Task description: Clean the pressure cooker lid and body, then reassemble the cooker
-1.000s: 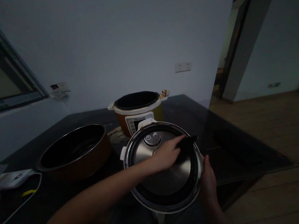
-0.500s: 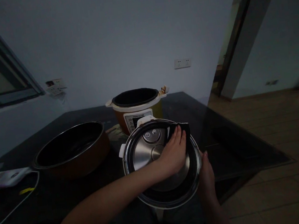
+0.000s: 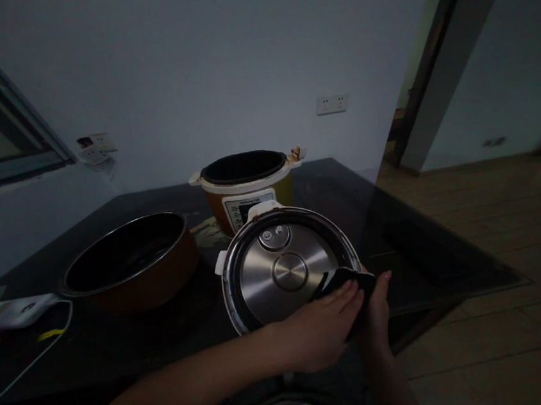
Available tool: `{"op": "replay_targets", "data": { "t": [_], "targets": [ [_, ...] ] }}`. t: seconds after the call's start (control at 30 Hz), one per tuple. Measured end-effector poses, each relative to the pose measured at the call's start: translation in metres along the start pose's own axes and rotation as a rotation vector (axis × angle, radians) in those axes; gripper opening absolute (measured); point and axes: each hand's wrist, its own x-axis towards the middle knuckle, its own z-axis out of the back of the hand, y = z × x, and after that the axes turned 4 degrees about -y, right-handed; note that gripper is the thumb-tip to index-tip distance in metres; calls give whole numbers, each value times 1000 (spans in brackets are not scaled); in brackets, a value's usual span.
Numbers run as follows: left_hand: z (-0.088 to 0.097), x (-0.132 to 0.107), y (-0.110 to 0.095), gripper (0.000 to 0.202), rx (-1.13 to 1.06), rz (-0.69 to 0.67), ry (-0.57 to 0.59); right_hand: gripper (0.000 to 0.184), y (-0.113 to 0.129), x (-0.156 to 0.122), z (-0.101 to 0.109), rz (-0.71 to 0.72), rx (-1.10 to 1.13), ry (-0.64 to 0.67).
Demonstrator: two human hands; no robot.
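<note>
A round pressure-cooker lid faces me with its shiny steel underside up, held in front of the table. My left hand lies on its lower right rim, fingers pressed on a dark cloth. My right hand grips the lid's right edge from outside, thumb up beside the cloth. The cooker body, orange with a white rim and control panel, stands open behind the lid.
A wide dark pan with a brown wall sits left on the black table. A white device with a cable lies at the far left. Wall sockets hang behind; wooden floor spreads to the right.
My left hand has slid the cloth from the lid's upper right down to its lower right rim. The lid has tilted slightly towards me.
</note>
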Motion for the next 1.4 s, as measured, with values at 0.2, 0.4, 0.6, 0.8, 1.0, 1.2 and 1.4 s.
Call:
{"op": "replay_targets", "data": {
  "t": [0.2, 0.4, 0.6, 0.8, 1.0, 1.2, 1.4],
  "targets": [
    [-15, -36, -13, 63, 75, -39, -10, 78, 14, -2, -5, 7, -73, 22],
    [-32, -67, -15, 54, 131, 17, -32, 54, 20, -5, -10, 37, -4, 98],
    [-24, -105, -6, 52, 220, -1, -75, 45, 20, -10, -12, -24, 122, 103],
    [14, -138, 20, 43, 329, -103, -98, 49, 14, -6, -10, -79, 147, 85],
    [62, -158, 54, 41, 343, -144, -88, 51, 15, -8, -11, -92, 147, 78],
    [106, -161, 90, 38, 410, -44, -76, 53, 20, -11, -11, -91, 152, 77],
    [140, -141, 118, 37, 585, -26, -133, 50, 18, -8, -11, -87, 147, 79]
  ]
}}
